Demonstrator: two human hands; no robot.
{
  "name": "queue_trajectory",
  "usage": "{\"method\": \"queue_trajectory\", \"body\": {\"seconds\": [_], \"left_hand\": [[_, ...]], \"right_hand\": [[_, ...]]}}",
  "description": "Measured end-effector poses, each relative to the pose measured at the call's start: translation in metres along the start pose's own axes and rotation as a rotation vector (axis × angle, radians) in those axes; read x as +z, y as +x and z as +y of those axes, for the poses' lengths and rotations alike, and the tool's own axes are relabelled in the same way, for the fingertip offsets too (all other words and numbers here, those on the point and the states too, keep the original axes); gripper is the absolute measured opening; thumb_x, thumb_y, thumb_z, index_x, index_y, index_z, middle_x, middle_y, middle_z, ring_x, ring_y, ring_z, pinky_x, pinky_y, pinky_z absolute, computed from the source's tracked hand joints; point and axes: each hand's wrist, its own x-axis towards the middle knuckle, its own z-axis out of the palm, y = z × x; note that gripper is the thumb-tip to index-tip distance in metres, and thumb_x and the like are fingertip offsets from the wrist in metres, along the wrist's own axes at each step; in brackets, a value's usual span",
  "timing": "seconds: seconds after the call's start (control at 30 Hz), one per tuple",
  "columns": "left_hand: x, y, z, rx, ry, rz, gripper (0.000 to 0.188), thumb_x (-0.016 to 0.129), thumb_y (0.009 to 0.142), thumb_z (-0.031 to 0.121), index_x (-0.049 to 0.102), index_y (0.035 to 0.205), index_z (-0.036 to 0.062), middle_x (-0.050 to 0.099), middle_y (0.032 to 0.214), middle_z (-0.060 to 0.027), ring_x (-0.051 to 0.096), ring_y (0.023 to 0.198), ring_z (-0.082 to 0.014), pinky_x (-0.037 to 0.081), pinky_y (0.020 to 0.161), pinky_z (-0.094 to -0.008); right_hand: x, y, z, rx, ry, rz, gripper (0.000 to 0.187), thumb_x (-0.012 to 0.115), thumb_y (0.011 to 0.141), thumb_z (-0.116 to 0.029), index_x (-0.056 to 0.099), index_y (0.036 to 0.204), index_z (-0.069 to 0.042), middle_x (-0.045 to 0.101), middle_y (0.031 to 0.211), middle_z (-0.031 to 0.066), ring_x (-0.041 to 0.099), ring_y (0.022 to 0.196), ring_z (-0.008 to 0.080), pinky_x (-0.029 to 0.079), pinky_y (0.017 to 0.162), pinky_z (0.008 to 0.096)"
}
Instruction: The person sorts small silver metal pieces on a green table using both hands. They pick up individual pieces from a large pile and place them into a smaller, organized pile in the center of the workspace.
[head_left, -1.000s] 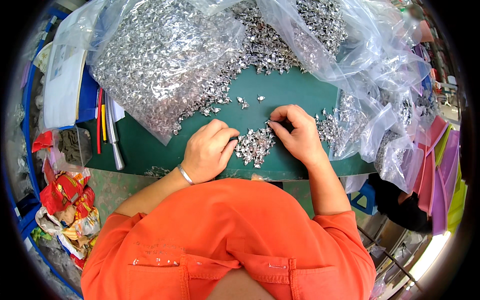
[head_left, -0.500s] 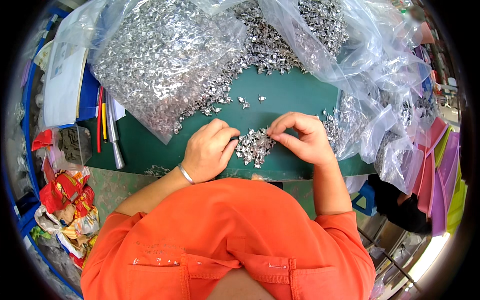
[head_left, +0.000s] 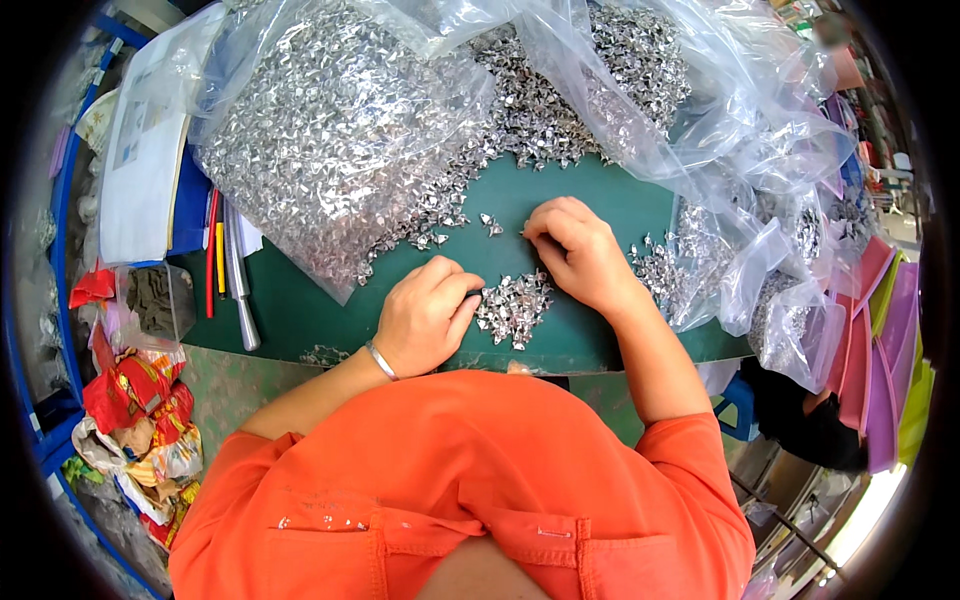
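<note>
A small heap of shiny silver metal pieces [head_left: 515,308] lies on the green tabletop [head_left: 440,325] between my hands. My left hand [head_left: 425,315] rests at the heap's left edge, thumb and forefinger pinched together; a dark bit shows at their tips, too small to name. Beyond the heap, my right hand [head_left: 580,250] is closed in a pinch, with a small metal piece [head_left: 526,228] just showing at its fingertips. Left of those fingertips a loose metal piece [head_left: 491,225] lies on the table.
A large clear plastic bag [head_left: 330,150] of metal pieces covers the back left, with a loose pile [head_left: 545,110] beside it. More bags [head_left: 720,240] lie at right. Pens [head_left: 213,250], a metal rod [head_left: 240,285] and a clear box [head_left: 155,300] stand at left.
My right hand has moved from the heap out to the lone metal piece and closed there. My left hand stays beside the heap. The whole view has shifted slightly.
</note>
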Motion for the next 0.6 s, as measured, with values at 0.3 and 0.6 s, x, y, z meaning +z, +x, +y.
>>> {"method": "queue_trajectory", "body": {"seconds": [0.3,0.6], "left_hand": [[0.001,0.0,0.0,0.008,-0.011,0.006,0.017,0.076,0.082,0.003,0.071,0.098,0.0051,0.063,0.092,-0.0087,0.064,0.079,-0.029,0.051,0.069,-0.0386],[0.002,-0.001,-0.001,0.005,-0.019,0.008,0.017,0.075,0.082,0.002,0.071,0.098,0.0049,0.063,0.091,-0.0089,0.063,0.078,-0.0289,0.051,0.068,-0.0385]], "right_hand": [[0.002,0.006,0.0,-0.025,-0.141,0.014,0.017,0.074,0.078,0.002,0.067,0.092,-0.005,0.064,0.094,0.0094,0.061,0.09,0.0332,0.052,0.079,0.0429],[-0.019,-0.004,-0.004,0.23,0.048,0.17,0.01,0.07,0.087,0.005,0.068,0.095,-0.001,0.068,0.093,0.0135,0.068,0.087,0.0296,0.055,0.078,0.0357]]}}
